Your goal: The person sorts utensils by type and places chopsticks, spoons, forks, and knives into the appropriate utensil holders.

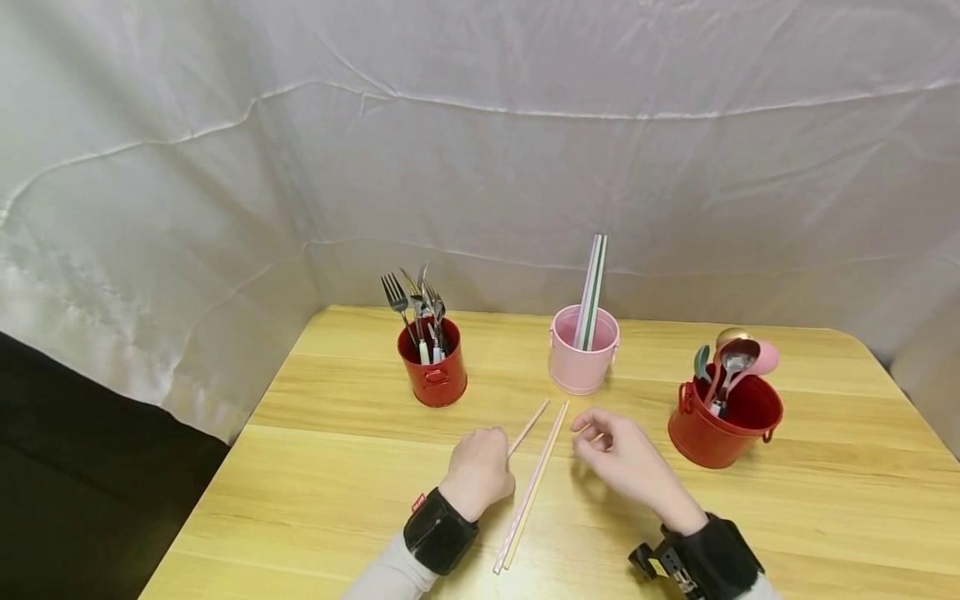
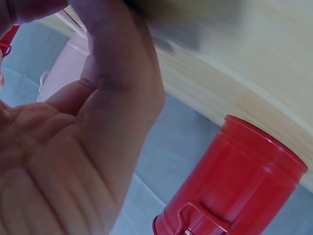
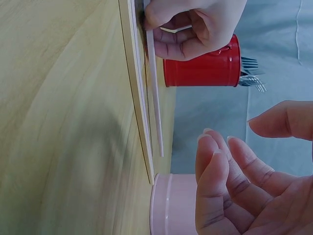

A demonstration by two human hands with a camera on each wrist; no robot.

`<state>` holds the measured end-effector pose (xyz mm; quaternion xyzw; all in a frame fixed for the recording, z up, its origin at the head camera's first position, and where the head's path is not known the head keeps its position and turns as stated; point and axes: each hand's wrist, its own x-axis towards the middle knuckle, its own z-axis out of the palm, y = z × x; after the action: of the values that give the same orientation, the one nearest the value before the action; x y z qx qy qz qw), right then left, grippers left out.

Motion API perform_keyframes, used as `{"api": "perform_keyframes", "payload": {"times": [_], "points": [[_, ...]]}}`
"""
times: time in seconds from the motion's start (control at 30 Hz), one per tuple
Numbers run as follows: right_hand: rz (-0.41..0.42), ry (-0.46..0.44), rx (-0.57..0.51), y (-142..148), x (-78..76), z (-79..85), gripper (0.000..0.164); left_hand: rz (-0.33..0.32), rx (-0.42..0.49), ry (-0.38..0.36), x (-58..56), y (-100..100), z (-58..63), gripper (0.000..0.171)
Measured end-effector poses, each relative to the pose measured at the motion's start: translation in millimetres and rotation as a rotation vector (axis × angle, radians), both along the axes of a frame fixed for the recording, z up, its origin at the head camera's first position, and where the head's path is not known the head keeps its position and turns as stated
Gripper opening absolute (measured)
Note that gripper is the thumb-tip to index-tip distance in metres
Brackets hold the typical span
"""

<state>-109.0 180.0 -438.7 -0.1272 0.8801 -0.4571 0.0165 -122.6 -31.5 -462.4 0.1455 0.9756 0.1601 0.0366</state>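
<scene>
My left hand (image 1: 478, 473) pinches a pale pink chopstick (image 1: 531, 425) low over the table. In the right wrist view, that chopstick (image 3: 156, 103) shows between the thumb and fingers. Beside it lie a pink chopstick (image 1: 508, 542) and a yellow chopstick (image 1: 517, 542), side by side on the wood. To their right, my right hand (image 1: 621, 457) hovers with loosely bent fingers and holds nothing; thumb and fingertips stand apart in the right wrist view. Behind both hands is a pink bucket (image 1: 577, 371) with several white and green chopsticks (image 1: 592, 292) upright in it.
A red bucket (image 1: 438, 385) at the left holds several forks and other cutlery (image 1: 420, 312). Another red bucket (image 1: 712, 437) at the right carries several spoons (image 1: 738, 357). Pale cloth (image 1: 480, 183) hangs behind the wooden table (image 1: 322, 467).
</scene>
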Motion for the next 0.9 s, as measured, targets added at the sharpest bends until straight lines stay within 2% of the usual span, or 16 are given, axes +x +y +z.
{"api": "perform_keyframes", "payload": {"times": [0.13,0.23,0.47,0.6,0.73,0.9], "points": [[0.005,0.012,-0.001,2.0,-0.6,0.6,0.014,-0.007,0.009,0.013,-0.5,-1.1,2.3,0.025],[0.003,0.018,-0.001,4.2,-1.7,0.5,0.015,-0.012,0.053,0.01,-1.9,-3.0,4.9,0.023],[-0.009,0.059,-0.03,8.6,-2.9,2.3,0.014,-0.032,0.257,0.011,-8.8,-11.4,12.4,0.017],[-0.027,0.098,-0.053,10.4,-2.9,3.2,0.014,-0.068,0.371,0.004,-11.7,-15.1,21.8,0.016],[-0.098,0.156,0.008,12.7,-3.3,7.9,0.014,-0.106,0.441,0.077,-14.0,-14.4,28.5,0.015],[-0.157,0.201,0.071,20.1,-3.5,14.2,0.013,-0.126,0.532,0.163,-18.5,-10.6,27.6,0.015]]}}
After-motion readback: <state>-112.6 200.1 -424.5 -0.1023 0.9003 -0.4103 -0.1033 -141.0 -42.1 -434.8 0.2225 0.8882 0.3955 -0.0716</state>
